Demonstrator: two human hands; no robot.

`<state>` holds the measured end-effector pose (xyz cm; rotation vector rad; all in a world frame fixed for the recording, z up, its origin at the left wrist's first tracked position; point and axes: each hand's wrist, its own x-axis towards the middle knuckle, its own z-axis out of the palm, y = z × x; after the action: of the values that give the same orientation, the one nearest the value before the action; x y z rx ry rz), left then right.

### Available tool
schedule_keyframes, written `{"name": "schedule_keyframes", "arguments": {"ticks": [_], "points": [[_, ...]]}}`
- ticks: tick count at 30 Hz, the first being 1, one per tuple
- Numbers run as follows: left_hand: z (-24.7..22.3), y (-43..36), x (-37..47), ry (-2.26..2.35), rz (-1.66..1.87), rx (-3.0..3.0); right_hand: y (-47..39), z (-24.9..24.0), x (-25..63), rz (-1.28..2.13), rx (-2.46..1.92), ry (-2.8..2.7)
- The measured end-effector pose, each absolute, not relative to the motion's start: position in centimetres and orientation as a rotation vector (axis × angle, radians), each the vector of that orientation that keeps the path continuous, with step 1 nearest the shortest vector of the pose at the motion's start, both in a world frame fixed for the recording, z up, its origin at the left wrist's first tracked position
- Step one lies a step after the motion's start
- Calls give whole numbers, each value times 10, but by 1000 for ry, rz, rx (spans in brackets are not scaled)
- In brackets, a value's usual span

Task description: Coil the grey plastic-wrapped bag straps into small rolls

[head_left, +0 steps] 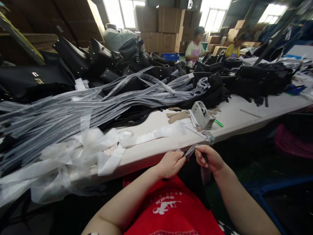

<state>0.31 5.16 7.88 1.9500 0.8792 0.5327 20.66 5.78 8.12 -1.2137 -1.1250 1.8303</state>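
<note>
With twelve o'clock straight ahead of my hands, I hold a thin greyish strip [189, 151] just off the near edge of the white table [156, 143], in front of my red apron [168, 199]. My left hand [172, 163], on the nine o'clock side, has its fingers closed on one part of it. My right hand [212, 159], at three, pinches it between thumb and curled fingers. A length hangs at about four, below my right hand; whether it is the same piece, I can't tell.

The span between my hands is short and narrow, so a slack pinch could let it twist or slip, and with no tabletop under it, it would likely drop to my lap or the floor. The tape dispenser [201, 116] stands near, between twelve and one; a careless reach there might catch its edge or knock the green-handled tool [218, 123] at about two. The loose white film [110, 143] at nine to ten could snag my left forearm.
</note>
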Motion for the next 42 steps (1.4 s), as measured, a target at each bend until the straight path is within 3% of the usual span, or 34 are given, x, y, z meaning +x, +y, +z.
{"name": "schedule_keyframes", "arguments": {"ticks": [4,6,8,12,15,18,22,25,27,32,36,39,42], "points": [[81,46,2,853,390,1501,66,67,226,1515,-1485,-1433],[82,44,4,724,382,1172,64,66,226,1209,-1428,-1645],[83,45,8,601,469,946,56,65,217,1117,-1291,-1800],[80,60,16,749,1021,859,20,55,169,1428,-1222,-1856],[65,71,13,1091,1322,1210,-9,56,141,1780,-1068,-1757],[49,68,6,1187,1159,1725,-12,77,153,1920,-901,-1525],[53,45,7,1028,797,2075,29,103,212,1571,-1168,-1319],[68,30,14,1002,690,1796,58,105,244,1109,-1486,-1544],[78,26,20,908,644,1452,62,99,246,923,-1467,-1790],[88,40,28,707,889,924,20,65,182,1393,-1242,-1920],[71,63,14,1070,1311,1266,-10,66,153,1905,-1057,-1752],[50,65,-2,1309,1156,1775,3,86,183,1860,-1001,-1467],[38,52,-7,1296,842,1973,37,96,227,1656,-1221,-1367]]}}
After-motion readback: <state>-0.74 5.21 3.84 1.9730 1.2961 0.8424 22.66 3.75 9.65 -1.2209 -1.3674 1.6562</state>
